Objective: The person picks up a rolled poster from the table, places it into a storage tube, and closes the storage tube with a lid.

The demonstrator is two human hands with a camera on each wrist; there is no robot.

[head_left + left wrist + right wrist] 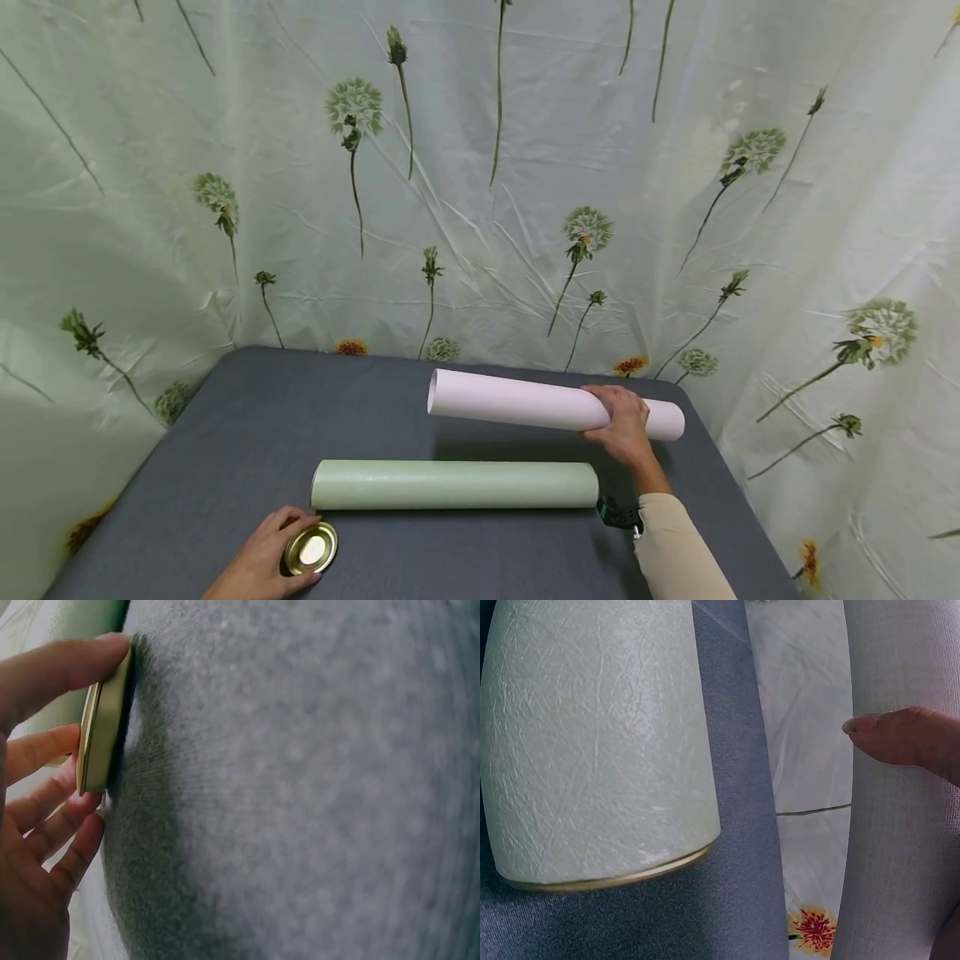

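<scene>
My left hand [262, 554] pinches a round gold metal lid [311, 548] by its edge, thumb on one side and fingers on the other. In the left wrist view the lid [105, 727] stands edge-on, close over the grey cloth. A pale pink roll [517, 400], hollow at its left end, is in the grip of my right hand [622, 421] near its right part; a shadow falls below it. The thumb [892, 735] lies across the pink surface in the right wrist view. Between the hands a light green textured tube [453, 485] lies sideways, a gold rim [615, 879] at its right end.
A grey cloth-covered table [450, 558] carries these things. Behind it and at both sides hangs a pale curtain [480, 208] with a dandelion print. A small dark device [618, 512] is at the right wrist, by the green tube's end.
</scene>
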